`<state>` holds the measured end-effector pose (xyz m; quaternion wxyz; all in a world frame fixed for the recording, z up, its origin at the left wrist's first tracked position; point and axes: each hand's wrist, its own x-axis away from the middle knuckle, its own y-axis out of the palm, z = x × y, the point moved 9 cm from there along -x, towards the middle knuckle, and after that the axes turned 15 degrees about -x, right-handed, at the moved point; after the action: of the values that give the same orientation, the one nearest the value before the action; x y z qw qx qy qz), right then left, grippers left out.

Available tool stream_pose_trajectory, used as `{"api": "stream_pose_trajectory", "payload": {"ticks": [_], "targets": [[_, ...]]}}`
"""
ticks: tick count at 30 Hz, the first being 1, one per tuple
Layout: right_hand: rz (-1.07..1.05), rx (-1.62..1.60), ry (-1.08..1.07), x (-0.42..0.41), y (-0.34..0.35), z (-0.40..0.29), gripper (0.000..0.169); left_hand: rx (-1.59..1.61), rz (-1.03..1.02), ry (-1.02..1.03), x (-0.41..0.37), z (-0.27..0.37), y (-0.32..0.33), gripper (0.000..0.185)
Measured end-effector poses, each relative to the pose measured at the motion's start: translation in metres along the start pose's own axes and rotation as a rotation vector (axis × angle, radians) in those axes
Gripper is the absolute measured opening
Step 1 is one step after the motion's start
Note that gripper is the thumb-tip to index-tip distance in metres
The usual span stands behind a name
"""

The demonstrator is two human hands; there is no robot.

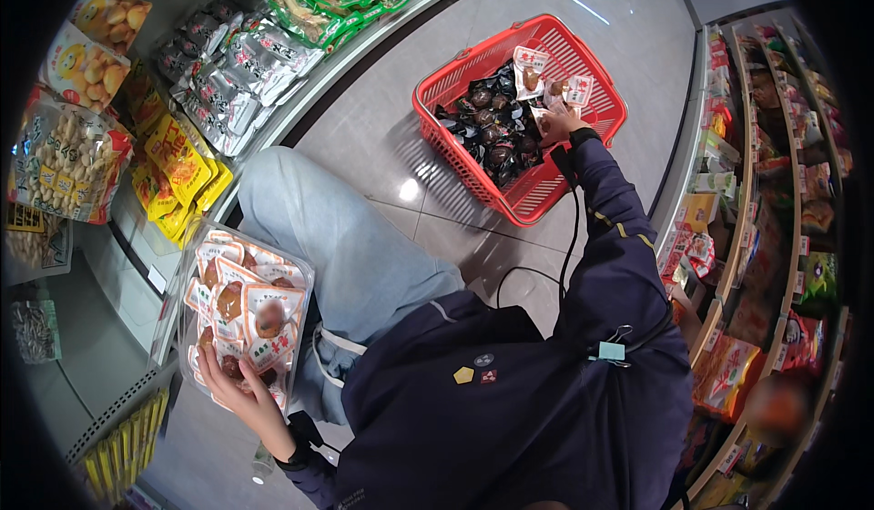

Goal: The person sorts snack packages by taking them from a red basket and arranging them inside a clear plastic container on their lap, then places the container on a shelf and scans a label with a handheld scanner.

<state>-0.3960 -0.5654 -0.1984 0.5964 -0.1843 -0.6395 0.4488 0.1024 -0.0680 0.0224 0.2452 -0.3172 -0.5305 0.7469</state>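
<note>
My left hand rests with fingers spread on the near end of a clear plastic bin full of white-and-orange snack packets. The bin lies beside my bent knee at the shelf edge. My right hand reaches into a red plastic shopping basket on the floor, its fingers at a white-edged snack packet; whether they grip it is unclear. Two similar packets, one the upper packet, lie just beyond that hand. Black-wrapped round snacks fill much of the basket's middle and left.
To the left, a store shelf holds silver packets, yellow packets and green packets. Stocked shelves curve along the right. A black cable hangs from my right wrist. A bottle is on the floor.
</note>
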Motion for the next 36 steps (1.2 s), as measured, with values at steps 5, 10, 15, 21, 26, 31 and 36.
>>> {"api": "stream_pose_trajectory", "payload": {"ticks": [5,10,15,21,26,31,36], "targets": [[0.216,-0.172,0.265,-0.011,0.029,0.029,0.041,-0.028,0.059,0.06,-0.009,0.006,-0.008,0.04],[0.309,-0.322,0.335,0.005,-0.017,-0.002,0.037,-0.024,0.089,0.02,-0.002,0.007,-0.024,0.039],[0.429,-1.176,-0.078,-0.007,-0.049,0.007,0.031,0.059,0.133,-0.071,0.004,-0.006,-0.035,0.039],[0.146,-1.788,-0.617,0.134,-0.161,-0.158,0.043,0.639,0.133,-0.203,0.005,-0.018,-0.017,0.043],[-0.572,-1.875,-0.933,0.227,-0.155,-0.341,0.061,1.133,-0.219,-0.034,-0.007,0.04,0.006,0.054],[-1.171,-1.64,-0.877,0.283,-0.088,-0.48,0.07,1.584,-0.417,-0.178,0.01,0.044,0.03,0.059],[-1.059,-1.543,-1.031,0.306,-0.089,-0.544,0.029,1.606,-0.048,-0.56,0.038,-0.049,0.026,0.036]]}}
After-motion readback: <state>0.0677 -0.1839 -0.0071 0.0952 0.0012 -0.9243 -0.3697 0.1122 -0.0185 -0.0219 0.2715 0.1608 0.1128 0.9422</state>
